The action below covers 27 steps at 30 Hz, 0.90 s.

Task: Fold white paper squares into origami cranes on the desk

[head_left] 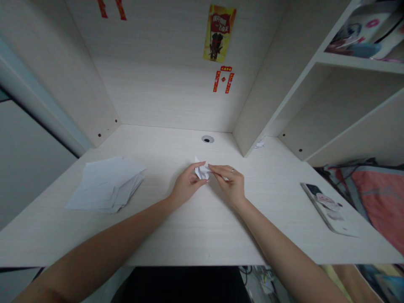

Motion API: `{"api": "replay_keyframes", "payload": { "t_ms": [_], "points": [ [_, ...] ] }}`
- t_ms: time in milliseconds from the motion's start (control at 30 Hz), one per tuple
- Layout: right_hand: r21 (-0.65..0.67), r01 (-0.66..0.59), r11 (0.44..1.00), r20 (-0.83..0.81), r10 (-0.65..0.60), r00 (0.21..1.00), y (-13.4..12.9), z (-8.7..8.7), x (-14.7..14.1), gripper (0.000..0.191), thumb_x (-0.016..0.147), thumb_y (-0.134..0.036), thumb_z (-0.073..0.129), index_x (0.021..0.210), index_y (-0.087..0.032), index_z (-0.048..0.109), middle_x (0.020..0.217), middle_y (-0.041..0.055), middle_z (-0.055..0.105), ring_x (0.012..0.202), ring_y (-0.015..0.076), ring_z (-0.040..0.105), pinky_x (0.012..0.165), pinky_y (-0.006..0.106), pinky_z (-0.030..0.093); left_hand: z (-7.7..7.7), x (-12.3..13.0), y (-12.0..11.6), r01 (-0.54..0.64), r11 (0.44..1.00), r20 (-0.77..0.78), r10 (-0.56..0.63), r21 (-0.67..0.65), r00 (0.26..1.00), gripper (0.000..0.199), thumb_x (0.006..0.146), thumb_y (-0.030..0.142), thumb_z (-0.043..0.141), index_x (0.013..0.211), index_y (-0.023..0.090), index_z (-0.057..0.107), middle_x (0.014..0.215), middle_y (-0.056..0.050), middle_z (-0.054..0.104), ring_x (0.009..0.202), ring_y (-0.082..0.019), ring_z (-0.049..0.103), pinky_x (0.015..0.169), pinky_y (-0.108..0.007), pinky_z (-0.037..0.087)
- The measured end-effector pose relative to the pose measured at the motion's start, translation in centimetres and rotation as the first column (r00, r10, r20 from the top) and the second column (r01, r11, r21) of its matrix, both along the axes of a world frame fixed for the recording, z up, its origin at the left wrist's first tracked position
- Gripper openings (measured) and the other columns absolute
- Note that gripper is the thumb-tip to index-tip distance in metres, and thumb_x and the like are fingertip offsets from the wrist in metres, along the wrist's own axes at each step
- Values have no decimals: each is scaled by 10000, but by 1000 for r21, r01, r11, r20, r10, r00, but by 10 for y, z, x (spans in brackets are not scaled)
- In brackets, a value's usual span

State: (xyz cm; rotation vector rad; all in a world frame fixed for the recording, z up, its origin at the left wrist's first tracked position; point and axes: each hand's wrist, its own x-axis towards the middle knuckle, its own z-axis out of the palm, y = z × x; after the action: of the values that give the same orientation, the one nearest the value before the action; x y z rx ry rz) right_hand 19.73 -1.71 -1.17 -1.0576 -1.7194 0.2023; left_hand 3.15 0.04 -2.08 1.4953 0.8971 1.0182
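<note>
Small folded white paper piece (201,170), mid-surface, pinched between both our hands. Left hand (186,187) has its grip closed on the near edge, thumb and forefinger steadying it; right hand (232,183) nips the other side with its fingertips, ring visible. Paper is held just above the pale surface (202,227), likely for creasing. Stack of white sheets (107,185) lies to the left, phone (328,208) well to the right.

Dim, even light is spread over the desk (202,235); soft shadows are cast beneath the arms, and edges are bent by wide-angle distortion.
</note>
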Motion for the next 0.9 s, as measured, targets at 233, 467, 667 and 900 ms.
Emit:
{"api": "replay_keyframes", "payload": {
  "t_ms": [233, 467, 667, 900],
  "points": [
    [-81, 31, 996, 3, -31, 1000, 2, -3, -2, 334, 842, -168, 489, 1128, -276, 624, 1009, 32, 703, 893, 183, 660, 786, 336, 529, -3, -1, 2, -42, 998, -13, 43, 50, 999, 572, 730, 294, 652, 1265, 212, 469, 859, -41, 657, 711, -135, 611, 665, -237, 475],
    [-100, -7, 995, 41, 12, 999, 2, -4, -1, 339, 847, -166, 474, 1127, -284, 624, 986, 28, 708, 857, 180, 666, 770, 328, 527, -1, -1, 2, -93, 996, 28, 93, 4, 995, 487, 746, 324, 631, 1210, 214, 533, 784, -23, 668, 645, -134, 584, 623, -241, 462],
    [-97, -30, 995, 41, 34, 999, 0, 0, -2, 336, 842, -175, 476, 1132, -268, 619, 1037, 32, 694, 905, 182, 653, 811, 331, 512, -2, -1, 3, -136, 991, 43, 135, 8, 990, 460, 704, 297, 668, 1149, 220, 575, 804, -23, 670, 660, -147, 587, 588, -242, 453],
    [-113, -67, 991, 59, 74, 995, -4, 6, -5, 305, 811, -279, 592, 1114, -273, 628, 1037, 31, 693, 915, 189, 648, 840, 341, 510, -4, -3, 3, -177, 983, 1, 177, 47, 984, 392, 719, 252, 630, 1109, 226, 604, 741, -1, 643, 630, -132, 573, 573, -227, 432]
  ]
}}
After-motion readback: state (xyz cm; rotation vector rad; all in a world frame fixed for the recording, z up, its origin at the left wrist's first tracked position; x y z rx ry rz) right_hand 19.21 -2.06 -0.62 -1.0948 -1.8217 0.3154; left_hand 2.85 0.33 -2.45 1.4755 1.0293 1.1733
